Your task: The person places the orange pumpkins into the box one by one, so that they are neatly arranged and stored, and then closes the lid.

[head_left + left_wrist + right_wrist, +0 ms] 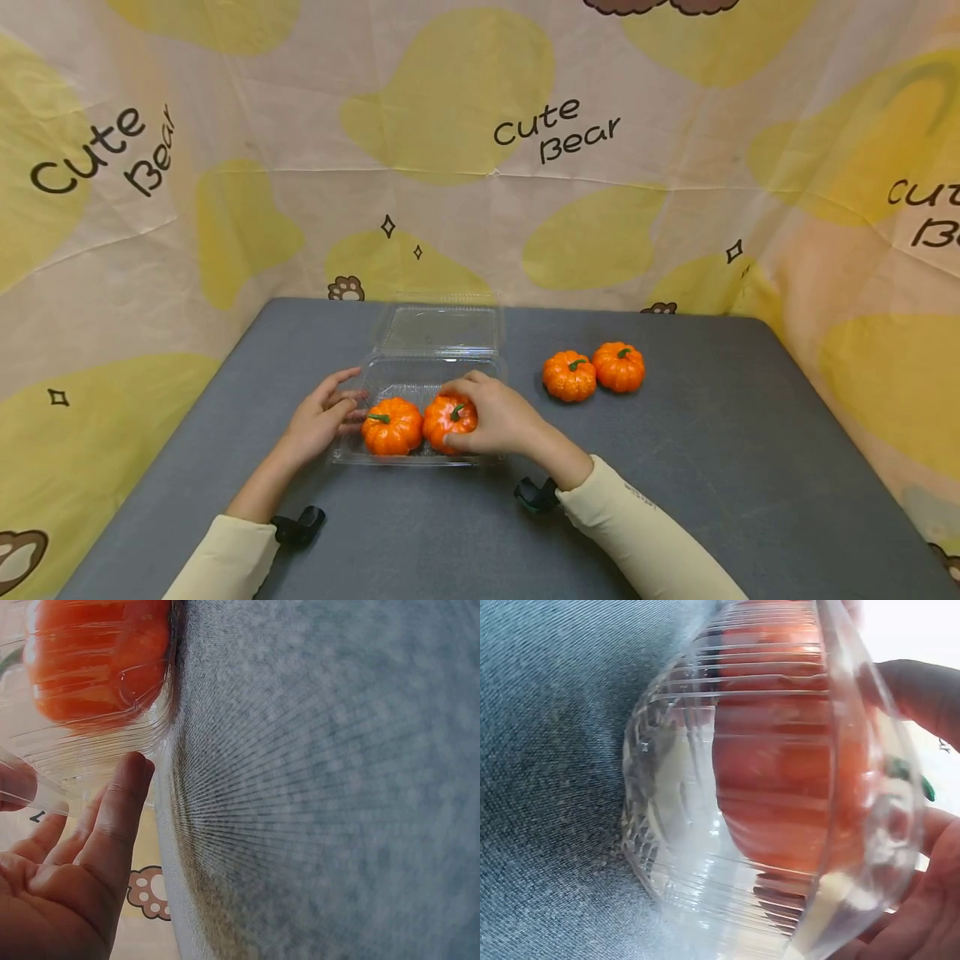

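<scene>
A clear plastic clamshell box (345,454) lies on the table with its lid folded back. Two small orange pumpkins are in its base: the left pumpkin (393,427) and the right pumpkin (450,423). My right hand (498,417) grips the right pumpkin between thumb and fingers. Through the box wall in the right wrist view, that pumpkin (780,765) shows a green stem. At the box's left side is my left hand (318,421), its fingers mostly straight along the plastic. The left wrist view shows its fingertips (135,769) by the ribbed wall, below the left pumpkin (101,660).
Two more orange pumpkins, one nearer (569,377) and one farther (619,367), sit side by side on the grey table (675,483), right of the box. A patterned cloth (450,108) hangs behind the table. The raised lid (438,329) points towards the back edge.
</scene>
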A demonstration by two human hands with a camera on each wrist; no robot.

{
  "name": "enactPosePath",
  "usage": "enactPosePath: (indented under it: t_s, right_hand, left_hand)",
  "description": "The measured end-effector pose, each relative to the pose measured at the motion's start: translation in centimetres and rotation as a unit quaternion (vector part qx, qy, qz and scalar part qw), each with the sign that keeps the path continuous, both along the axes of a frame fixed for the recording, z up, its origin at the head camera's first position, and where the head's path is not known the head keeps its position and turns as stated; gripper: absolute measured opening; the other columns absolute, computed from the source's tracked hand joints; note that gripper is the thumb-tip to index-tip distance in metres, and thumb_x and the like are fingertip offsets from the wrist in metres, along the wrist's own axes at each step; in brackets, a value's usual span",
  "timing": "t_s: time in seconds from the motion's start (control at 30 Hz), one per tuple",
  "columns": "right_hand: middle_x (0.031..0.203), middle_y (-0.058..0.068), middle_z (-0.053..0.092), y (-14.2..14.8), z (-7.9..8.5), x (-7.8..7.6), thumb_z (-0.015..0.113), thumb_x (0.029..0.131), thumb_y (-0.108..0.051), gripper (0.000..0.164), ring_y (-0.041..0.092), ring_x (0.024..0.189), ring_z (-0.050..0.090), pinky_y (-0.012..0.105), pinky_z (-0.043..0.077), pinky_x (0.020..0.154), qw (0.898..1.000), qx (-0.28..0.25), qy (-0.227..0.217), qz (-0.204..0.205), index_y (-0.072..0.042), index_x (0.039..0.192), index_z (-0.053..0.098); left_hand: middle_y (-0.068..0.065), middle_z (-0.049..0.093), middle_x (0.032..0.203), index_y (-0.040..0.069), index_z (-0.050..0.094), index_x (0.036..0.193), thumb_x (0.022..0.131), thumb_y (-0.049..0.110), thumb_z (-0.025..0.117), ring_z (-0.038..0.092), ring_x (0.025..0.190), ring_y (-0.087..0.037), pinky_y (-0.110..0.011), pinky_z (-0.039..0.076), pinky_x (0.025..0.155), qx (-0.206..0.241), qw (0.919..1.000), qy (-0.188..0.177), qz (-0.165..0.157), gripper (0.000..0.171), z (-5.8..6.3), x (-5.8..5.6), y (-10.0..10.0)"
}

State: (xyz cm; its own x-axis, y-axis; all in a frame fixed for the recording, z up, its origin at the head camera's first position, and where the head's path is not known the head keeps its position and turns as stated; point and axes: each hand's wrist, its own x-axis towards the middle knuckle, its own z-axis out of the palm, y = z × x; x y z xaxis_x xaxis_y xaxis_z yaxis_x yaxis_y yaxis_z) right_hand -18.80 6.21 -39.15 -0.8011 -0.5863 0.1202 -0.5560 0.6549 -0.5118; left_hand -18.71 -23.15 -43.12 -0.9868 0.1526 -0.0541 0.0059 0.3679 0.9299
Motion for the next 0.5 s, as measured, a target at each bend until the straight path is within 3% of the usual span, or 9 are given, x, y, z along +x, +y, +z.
enactPosePath:
  t_s: [0.5]
  right_hand:
    - [0.115,-0.003,0.061,-0.12,-0.79,-0.24,0.073,0.073,-0.040,0.054,0.014,0.091,0.058,0.028,0.051,0.073,0.998,0.047,0.035,0.017,-0.024,0.123,0.062]
  left_hand:
    - [-0.035,0.049,0.135,0.006,0.027,0.150,0.099,0.006,0.041,0.067,0.100,-0.026,-0.035,0.059,0.080,0.003,1.0000,-0.004,-0.006,0.053,0.21,-0.01,0.05]
